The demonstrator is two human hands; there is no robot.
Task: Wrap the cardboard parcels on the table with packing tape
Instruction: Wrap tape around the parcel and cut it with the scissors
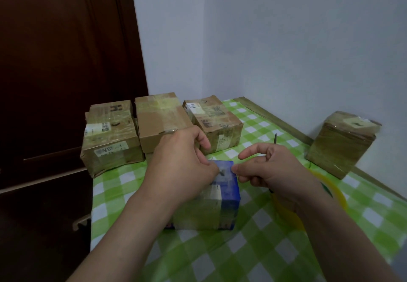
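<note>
Mostly hidden behind the right hand (271,171): a yellow tape roll (340,200) and all but the tip of a dark pointed tool (275,138). Covered by the left hand (182,167), the left top of the blue parcel (229,195). Barely discernible, pinched between both hands' fingertips, a clear tape strip (226,168). Labels on the brown parcels (111,127) too blurred to read. Forearms cropped below.

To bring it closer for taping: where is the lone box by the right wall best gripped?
Probably clasp the lone box by two opposite upright sides, coming from the front: it is blocky, and the wall stands close behind it.
</note>
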